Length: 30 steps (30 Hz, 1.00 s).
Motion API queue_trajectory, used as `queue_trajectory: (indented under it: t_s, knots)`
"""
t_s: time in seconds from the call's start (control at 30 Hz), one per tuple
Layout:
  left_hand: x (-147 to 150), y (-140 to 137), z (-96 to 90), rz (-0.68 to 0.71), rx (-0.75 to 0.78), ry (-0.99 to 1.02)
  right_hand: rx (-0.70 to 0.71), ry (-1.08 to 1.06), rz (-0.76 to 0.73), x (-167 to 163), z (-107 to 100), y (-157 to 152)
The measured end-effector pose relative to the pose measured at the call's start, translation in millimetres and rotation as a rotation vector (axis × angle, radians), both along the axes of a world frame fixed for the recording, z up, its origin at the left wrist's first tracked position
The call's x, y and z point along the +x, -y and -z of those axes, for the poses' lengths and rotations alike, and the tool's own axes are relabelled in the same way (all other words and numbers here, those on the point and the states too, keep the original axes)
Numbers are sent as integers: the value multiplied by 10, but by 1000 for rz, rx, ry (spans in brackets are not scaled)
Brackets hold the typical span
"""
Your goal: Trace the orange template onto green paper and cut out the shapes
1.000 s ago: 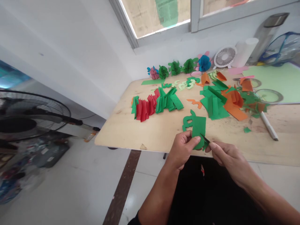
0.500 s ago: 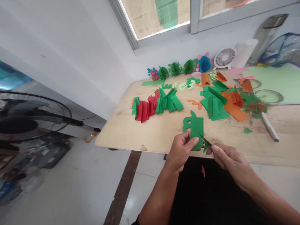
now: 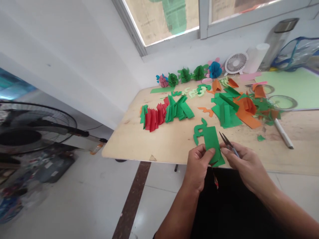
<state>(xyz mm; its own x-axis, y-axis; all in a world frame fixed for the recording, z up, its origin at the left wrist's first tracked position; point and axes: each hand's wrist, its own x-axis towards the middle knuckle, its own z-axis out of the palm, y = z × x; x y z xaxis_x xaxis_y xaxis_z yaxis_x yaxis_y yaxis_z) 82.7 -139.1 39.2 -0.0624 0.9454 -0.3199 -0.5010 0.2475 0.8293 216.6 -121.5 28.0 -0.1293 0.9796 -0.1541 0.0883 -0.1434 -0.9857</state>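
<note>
My left hand pinches a green paper piece between thumb and fingers, over the table's front edge. The piece is partly cut, with a flap hanging at its lower right. In my right hand is a pair of scissors, blades pointing up and left and slightly apart, clear of the paper. The right thumb and fingertips are close to the paper's right edge; whether they touch it I cannot tell. Just beyond the left hand lies a curly green cutout on the table.
Folded red papers and green papers stand at left. Green and orange sheets, scraps, tape rolls and a white pen lie at right. Paper figures and a small fan line the wall.
The scissors have come out of the green paper and swung upright, away to the right. My left hand and the paper have shifted slightly right and down.
</note>
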Motion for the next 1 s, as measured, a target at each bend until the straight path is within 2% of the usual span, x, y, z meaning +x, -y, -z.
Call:
queue_trajectory:
  t_s: [0.17, 0.37, 0.6, 0.73, 0.87, 1.0]
  knots:
    - [-11, -3, 2, 38, -10, 31, 47, 39, -77, -8, -57, -88]
    - [-110, -55, -54, -32, -28, -43, 31, 66, -223, 65, -123, -192]
    - [-143, -23, -43, 130, -75, 135, 25, 19, -268, 67, -100, -274]
    - [-96, 21, -33, 102, -108, 189, 29, 25, -239, 37, -99, -255]
    - [-46, 47, -25, -28, -130, 242, 89, 113, -133, 18, -121, -216]
    - [-11, 59, -9, -125, -74, 250, 102, 149, -20, 59, -54, -96]
